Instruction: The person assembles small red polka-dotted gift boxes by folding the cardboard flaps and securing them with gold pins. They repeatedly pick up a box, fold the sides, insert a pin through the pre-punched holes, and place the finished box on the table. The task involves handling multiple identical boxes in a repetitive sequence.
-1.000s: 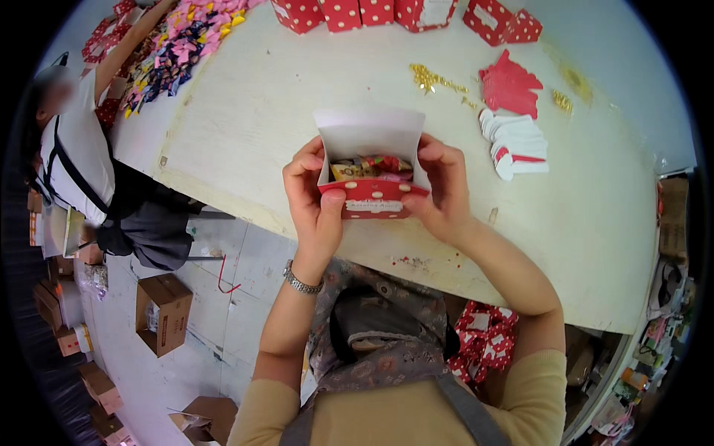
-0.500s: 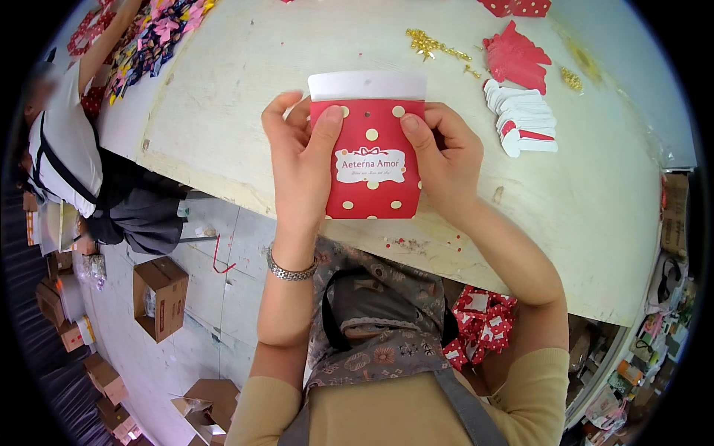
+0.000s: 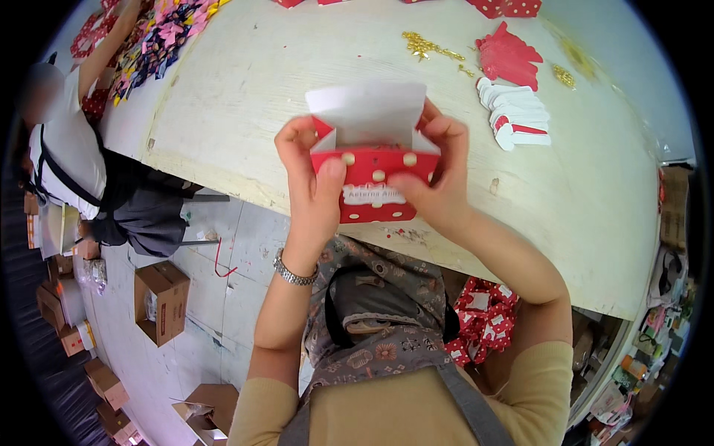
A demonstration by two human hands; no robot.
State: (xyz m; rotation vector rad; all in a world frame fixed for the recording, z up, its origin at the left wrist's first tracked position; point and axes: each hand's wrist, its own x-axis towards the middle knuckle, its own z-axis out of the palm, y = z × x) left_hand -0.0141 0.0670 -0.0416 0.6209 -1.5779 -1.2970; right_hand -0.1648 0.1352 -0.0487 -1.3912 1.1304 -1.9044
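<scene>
Between my two hands is a red paper gift box [image 3: 379,212] with pale dots and a white label on its front. Its top gapes, showing the white inside, and a white flap stands up at the back. My left hand [image 3: 312,175] grips the left side, thumb on the front and fingers round the side panel. On the right side my right hand [image 3: 439,171] holds it the same way, its thumb lying across the front beside the label. The box is over the near edge of the pale table [image 3: 230,97].
Gold trinkets [image 3: 428,44], flat red card pieces [image 3: 509,56] and a fanned stack of white tags [image 3: 515,111] lie at the table's far right. Colourful bows [image 3: 167,33] are heaped far left, beside another person [image 3: 71,156]. Red dotted boxes [image 3: 482,320] sit below the table edge.
The flat red box has been squeezed at its sides and its mouth has opened. My right thumb has moved down and inward over the front.
</scene>
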